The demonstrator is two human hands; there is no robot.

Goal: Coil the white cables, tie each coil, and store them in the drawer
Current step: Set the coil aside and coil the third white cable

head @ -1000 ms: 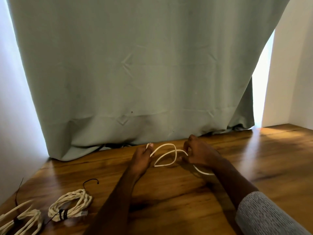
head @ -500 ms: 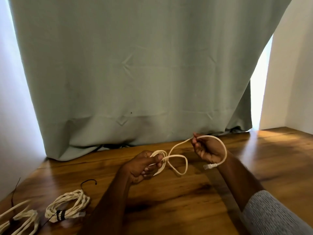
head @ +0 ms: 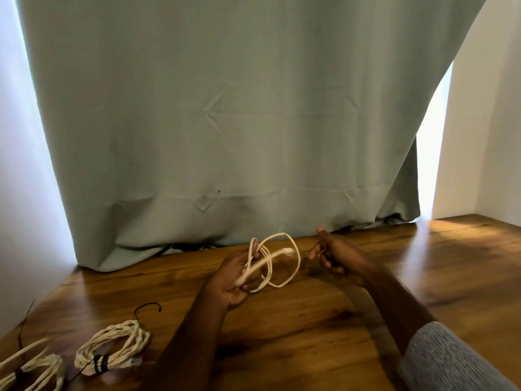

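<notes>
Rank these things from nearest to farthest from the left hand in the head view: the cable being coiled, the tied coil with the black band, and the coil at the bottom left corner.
1. The cable being coiled: held in the left hand itself.
2. The tied coil with the black band: on the table, lower left of that hand.
3. The corner coil: farther left, cut by the picture's edge.

The bare left hand (head: 239, 275) and forearm show no sleeve. The right hand (head: 338, 255) is bare too, a grey ribbed knit sleeve (head: 445, 359) covering the forearm's near part.
</notes>
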